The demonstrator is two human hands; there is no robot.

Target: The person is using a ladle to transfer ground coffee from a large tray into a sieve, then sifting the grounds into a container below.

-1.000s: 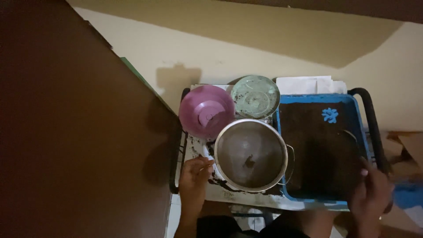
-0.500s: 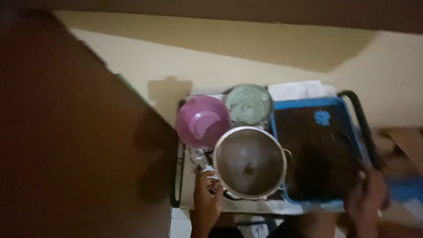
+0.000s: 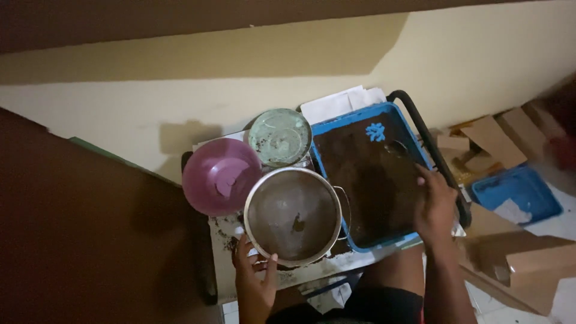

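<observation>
left hand (image 3: 255,277) grips the near rim of the metal pot (image 3: 293,215), thumb on the edge | right hand (image 3: 436,204) rests on the right rim of the blue tray (image 3: 336,129) (dark soil inside), fingers curled over it | pot sits between both hands on the surface (image 3: 225,264) | pink bowl (image 3: 221,176) and green lid (image 3: 280,137) lie beyond the pot

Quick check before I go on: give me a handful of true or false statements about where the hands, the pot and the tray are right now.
1. The left hand is on the near rim of the metal pot. True.
2. The right hand grips the pink bowl. False: it rests on the right edge of the blue tray.
3. The blue tray holds dark material. True.
4. The round greenish lid lies inside the tray. False: it sits left of the tray, behind the pot.
</observation>
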